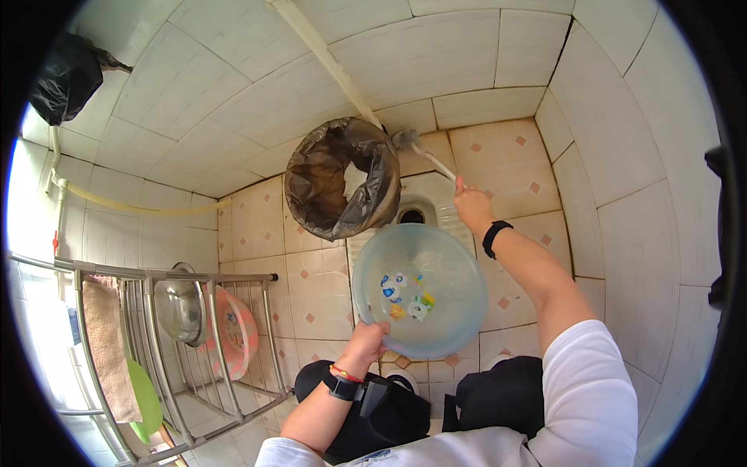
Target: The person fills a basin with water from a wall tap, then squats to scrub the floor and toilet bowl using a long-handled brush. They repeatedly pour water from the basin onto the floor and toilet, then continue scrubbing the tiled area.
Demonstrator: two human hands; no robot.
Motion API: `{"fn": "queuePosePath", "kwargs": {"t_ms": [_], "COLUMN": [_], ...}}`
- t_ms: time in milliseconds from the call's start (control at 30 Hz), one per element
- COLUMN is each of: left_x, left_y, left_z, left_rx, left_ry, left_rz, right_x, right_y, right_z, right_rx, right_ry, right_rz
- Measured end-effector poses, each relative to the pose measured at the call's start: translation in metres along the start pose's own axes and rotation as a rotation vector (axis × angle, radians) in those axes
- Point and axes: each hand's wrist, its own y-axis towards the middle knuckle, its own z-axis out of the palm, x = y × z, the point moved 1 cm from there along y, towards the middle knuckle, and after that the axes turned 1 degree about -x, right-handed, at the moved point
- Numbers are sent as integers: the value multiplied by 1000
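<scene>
My left hand (369,345) grips the lower left rim of a translucent light-blue plastic basin (452,280) with cartoon pictures on its bottom. The basin covers the near part of a squat toilet (446,201), whose drain hole shows just beyond the rim. My right hand (474,205) is closed on the white handle of a toilet brush (435,162). The brush's grey head (405,138) is at the floor by the far wall, right of a bin lined with a dark plastic bag (385,192). Whether water lies in the basin, I cannot tell.
A metal rack (216,277) at the left holds a steel basin (178,309), a pink basin (248,327) and a tan towel (108,350). A yellow hose (134,208) runs along the left wall. A white pipe (327,55) descends behind the bin. A black bag (67,82) hangs upper left.
</scene>
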Motion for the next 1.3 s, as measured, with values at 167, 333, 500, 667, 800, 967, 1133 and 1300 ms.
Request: {"fn": "queuePosePath", "kwargs": {"t_ms": [167, 333, 500, 667, 800, 967, 1133, 1300], "left_x": [-1, -6, -7, -2, -1, 1, -6, -14], "left_y": [-8, -20, -16, -22, -26, -32, -36, -35], "left_z": [7, 12, 16, 21, 22, 18, 15, 19], "left_rx": [-13, -13, -4, -10, -21, -64, 33, 28], "left_ry": [-29, -78, 34, -21, -48, 23, -87, -56], "left_rz": [2, 17, 25, 13, 4, -13, 24, -45], "right_x": [-56, -22, -8, -42, 13, 10, -58, -4], "right_y": [-36, -36, -36, -67, -28, -4, -49, -38], "right_z": [4, 11, 6, -9, 0, 9, -1, 7], "right_rx": [130, -220, 3, 55, -117, 105, 143, 95], "right_ry": [114, 217, -18, 161, 277, 125, 93, 180], "right_rz": [338, 153, 94, 157, -137, 10, 204, 225]}}
